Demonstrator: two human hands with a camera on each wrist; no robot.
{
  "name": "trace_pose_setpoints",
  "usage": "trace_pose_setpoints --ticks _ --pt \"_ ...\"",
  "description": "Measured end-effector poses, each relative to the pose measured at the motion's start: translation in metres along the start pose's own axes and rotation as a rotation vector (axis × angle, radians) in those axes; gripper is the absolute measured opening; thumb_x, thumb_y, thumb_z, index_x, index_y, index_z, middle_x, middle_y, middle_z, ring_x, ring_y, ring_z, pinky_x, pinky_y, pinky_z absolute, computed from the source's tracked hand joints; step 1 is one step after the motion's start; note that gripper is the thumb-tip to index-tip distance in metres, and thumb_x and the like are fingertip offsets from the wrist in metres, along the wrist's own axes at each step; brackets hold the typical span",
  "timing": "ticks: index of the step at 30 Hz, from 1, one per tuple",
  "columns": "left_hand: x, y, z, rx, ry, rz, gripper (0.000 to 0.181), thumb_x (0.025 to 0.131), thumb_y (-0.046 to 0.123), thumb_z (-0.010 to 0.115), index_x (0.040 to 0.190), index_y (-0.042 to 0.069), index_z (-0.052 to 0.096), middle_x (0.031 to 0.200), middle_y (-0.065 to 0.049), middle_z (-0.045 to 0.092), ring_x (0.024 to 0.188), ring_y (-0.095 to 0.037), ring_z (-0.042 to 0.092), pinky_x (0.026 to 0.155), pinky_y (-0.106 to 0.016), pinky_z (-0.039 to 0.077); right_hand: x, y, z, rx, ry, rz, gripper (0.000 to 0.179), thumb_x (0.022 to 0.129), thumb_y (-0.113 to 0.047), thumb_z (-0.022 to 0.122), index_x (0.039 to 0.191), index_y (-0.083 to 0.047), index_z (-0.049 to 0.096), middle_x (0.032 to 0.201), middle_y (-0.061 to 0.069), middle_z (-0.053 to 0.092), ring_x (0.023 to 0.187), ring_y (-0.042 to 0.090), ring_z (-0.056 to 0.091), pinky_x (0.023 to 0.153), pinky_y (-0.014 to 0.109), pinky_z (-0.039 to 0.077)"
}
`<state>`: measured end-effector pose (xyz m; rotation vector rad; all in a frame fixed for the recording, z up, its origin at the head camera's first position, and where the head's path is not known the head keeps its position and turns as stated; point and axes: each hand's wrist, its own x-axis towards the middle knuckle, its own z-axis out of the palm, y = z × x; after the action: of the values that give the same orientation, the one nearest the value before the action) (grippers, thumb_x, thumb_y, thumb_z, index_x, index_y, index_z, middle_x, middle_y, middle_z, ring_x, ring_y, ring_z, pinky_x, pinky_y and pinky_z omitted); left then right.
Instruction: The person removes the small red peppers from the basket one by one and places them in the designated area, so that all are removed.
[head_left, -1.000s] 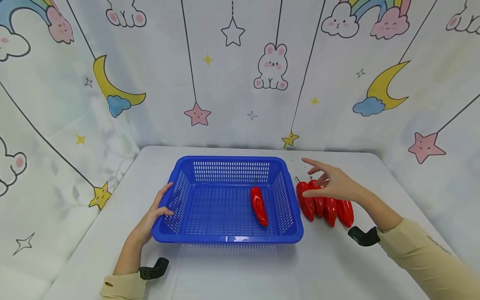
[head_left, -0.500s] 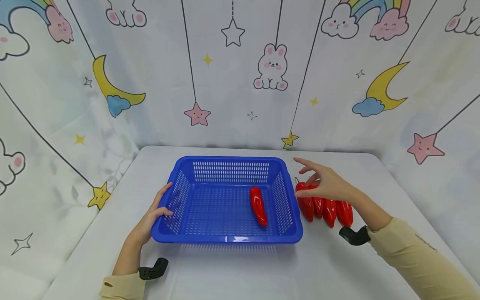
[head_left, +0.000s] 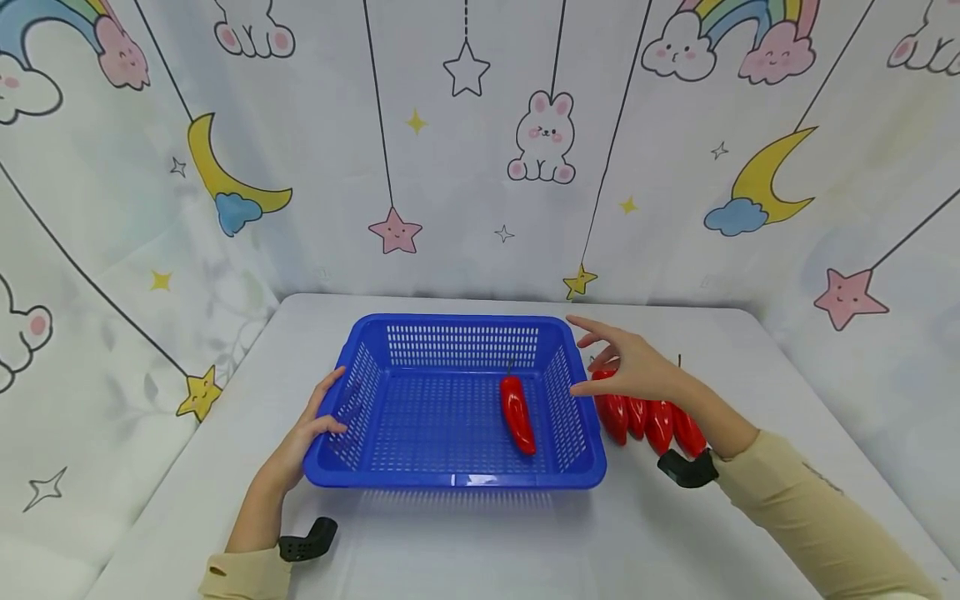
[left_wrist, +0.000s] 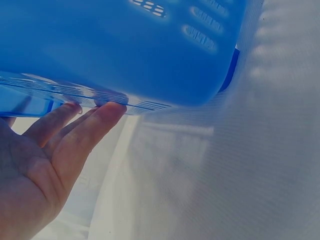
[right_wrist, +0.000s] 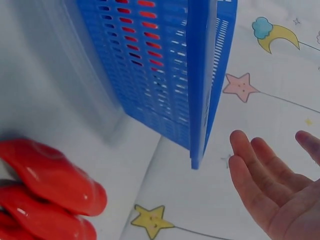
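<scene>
The left hand (head_left: pixel 296 442) is clamped on the side rim of a blue rectangular plastic basket (head_left: pixel 390 478), its latticed walls stretching away to that hand's right. Inside, left of the right hand (head_left: pixel 633 367), I can see a slender, glossy red pepper with a thin stem (head_left: pixel 517 414). That right hand hovers at the opposite rim, thumb and fingers spread apart. Just below it, four plump, shiny red peppers (head_left: pixel 659 425) lie side by side on the white cloth-covered desk (head_left: pixel 465 550). Beyond both hands hangs a softly creased white backdrop (head_left: pixel 457 167) printed with stars and moons.

White table (head_left: pixel 450 550), cartoon-printed backdrop (head_left: pixel 465 158)
</scene>
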<state>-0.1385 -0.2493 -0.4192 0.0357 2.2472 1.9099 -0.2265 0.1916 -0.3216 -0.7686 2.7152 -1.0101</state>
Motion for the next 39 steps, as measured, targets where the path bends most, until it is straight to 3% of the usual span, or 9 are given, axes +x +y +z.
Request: trace_pose_setpoints --ticks 11,18,25,39 --pt "0.001 0.0 0.0 0.001 0.003 -0.003 0.078 0.08 0.016 0.042 0.146 0.033 0.005 0.15 -0.013 -0.007 0.131 -0.047 0.009 0.093 -0.064 0.028 0.011 -0.008 0.011 0.037 -0.05 -0.055 0.092 0.068 -0.038 0.077 0.144 -0.024 0.028 0.123 0.019 0.048 0.094 0.027 0.06 0.07 0.036 0.053" --pt "0.001 0.0 0.001 -0.011 -0.003 0.003 0.078 0.08 0.015 0.042 0.146 0.033 0.005 0.15 -0.013 -0.006 0.131 -0.047 0.009 0.094 -0.064 0.026 0.017 -0.009 0.02 0.045 -0.08 -0.067 0.091 0.069 -0.039 0.075 0.144 -0.02 0.027 0.122 0.018 0.049 0.095 0.027 0.06 0.076 0.042 0.051" --pt "0.001 0.0 0.0 0.001 0.002 -0.002 0.078 0.08 0.016 0.042 0.146 0.033 0.005 0.15 -0.014 -0.006 0.131 -0.047 0.009 0.093 -0.065 0.027 0.021 -0.009 0.026 0.067 -0.109 -0.036 0.09 0.07 -0.039 0.075 0.144 -0.023 0.027 0.124 0.016 0.048 0.098 0.028 0.059 0.071 0.038 0.053" --pt "0.0 -0.001 0.0 -0.012 -0.003 -0.001 0.077 0.08 0.015 0.042 0.146 0.034 0.005 0.15 -0.013 -0.006 0.13 -0.047 0.011 0.093 -0.062 0.031 0.027 -0.01 0.039 0.055 -0.105 -0.064 0.092 0.068 -0.044 0.075 0.143 -0.019 0.029 0.122 0.016 0.051 0.094 0.027 0.061 0.07 0.037 0.053"
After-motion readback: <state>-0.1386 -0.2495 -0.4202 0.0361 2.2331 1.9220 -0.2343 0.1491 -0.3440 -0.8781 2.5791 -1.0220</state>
